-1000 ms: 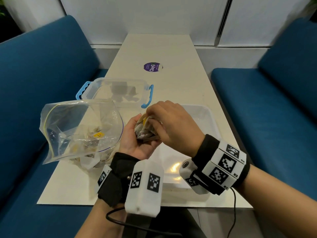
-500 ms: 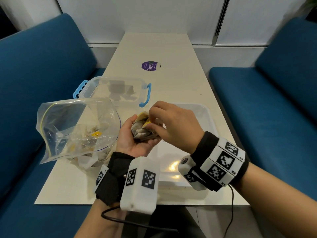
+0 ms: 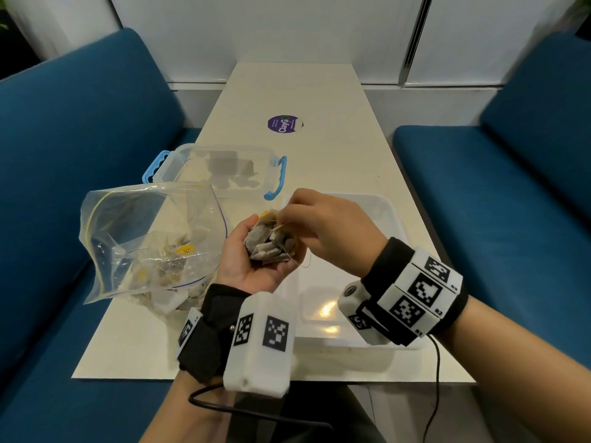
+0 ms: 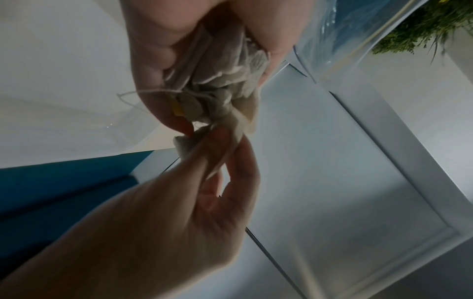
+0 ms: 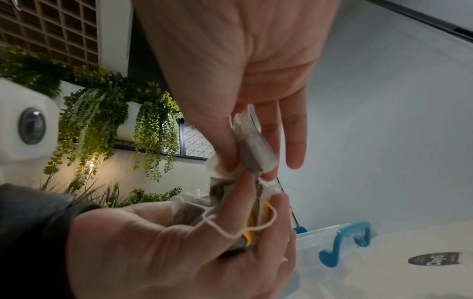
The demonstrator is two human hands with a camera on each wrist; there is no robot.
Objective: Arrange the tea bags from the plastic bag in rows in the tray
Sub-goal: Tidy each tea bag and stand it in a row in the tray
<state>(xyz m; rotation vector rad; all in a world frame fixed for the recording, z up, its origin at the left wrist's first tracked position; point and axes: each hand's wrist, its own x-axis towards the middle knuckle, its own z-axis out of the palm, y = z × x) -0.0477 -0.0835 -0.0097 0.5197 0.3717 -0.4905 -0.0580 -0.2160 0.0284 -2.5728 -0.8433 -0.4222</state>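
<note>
1. Pinching one tea bag between thumb and fingers, the right hand pulls it out of the bunch of tea bags.
2. Curled like a cup, the left hand holds that bunch, just above the near left edge of the tray.
3. I think the tea bags are very light, soft and thin. A hard tug could rip the paper.
4. Strings hang in loops from the bunch, so I think one bag could drag others along. It looks best to hold a bag by its flat paper edge, not by the string.
5. Left of the tray lies the plastic bag, open, with more tea bags inside.
6. Behind the tray sits a clear box with blue handles.
7. The head view shows the tray, the plastic bag and the box all at once. No tea bags show on the bare parts of the tray.
8. Only the right wrist view shows the pinch up close, plus a string looped over a left finger and yellow tags.
9. The left wrist view shows the bunch from below, with the right fingertips at its tip.
</note>
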